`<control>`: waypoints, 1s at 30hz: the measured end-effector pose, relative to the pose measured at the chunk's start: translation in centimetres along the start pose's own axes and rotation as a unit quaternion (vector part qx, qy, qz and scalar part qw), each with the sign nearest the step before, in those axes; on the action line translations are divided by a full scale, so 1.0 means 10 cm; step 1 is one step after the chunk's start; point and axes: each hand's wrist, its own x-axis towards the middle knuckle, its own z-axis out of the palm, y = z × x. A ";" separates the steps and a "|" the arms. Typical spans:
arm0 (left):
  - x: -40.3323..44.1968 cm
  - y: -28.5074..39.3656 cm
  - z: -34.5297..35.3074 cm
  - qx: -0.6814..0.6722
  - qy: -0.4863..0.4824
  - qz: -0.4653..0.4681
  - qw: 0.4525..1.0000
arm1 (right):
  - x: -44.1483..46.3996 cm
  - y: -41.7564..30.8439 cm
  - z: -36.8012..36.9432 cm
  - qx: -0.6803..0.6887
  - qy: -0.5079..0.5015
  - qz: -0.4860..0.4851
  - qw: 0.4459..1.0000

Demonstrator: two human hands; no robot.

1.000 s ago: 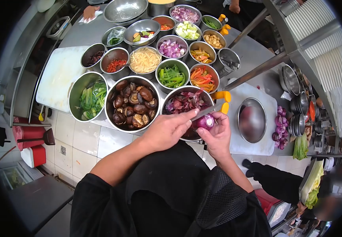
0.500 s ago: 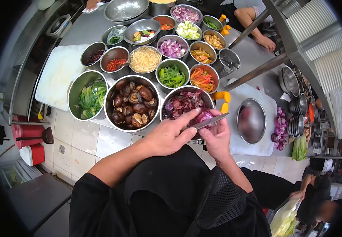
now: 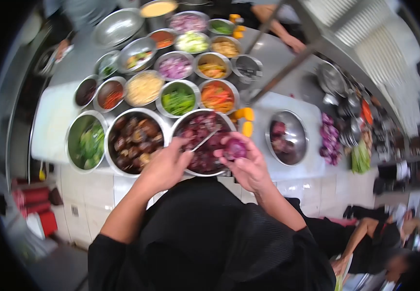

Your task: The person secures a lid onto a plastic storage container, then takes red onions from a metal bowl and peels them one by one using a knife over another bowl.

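Observation:
My left hand [image 3: 165, 162] grips a small knife [image 3: 205, 139], its blade angled up to the right. In my right hand [image 3: 252, 167] is a red onion [image 3: 234, 148], held by the fingertips and apart from the blade. Both hands are over the near side of a metal pot [image 3: 202, 110], which contains dark red onion skins [image 3: 197, 127]. Left of it stands a pot of brown mushrooms [image 3: 136, 138]. To the right, a steel bowl [image 3: 303, 131] shows blurred purplish shapes; I cannot tell whether they are onions or reflections.
Several pots of cut vegetables stand behind, including green pepper strips [image 3: 178, 99] and orange-red strips [image 3: 217, 96]. Yellow handles [image 3: 244, 121] lie beside my pot. A netted row of red onions [image 3: 330, 138] is at right. Slanted metal posts [image 3: 282, 72] cross the counter. Another person [image 3: 365, 237] is at lower right.
The knife has come away from the onion; my left hand has shifted left and my right hand holds the onion apart. The whole view has moved, with the counter shifting left.

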 end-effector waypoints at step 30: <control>0.09 0.52 0.28 -0.101 0.024 -0.066 0.992 | -0.33 -1.38 -1.51 -0.869 0.085 0.169 0.458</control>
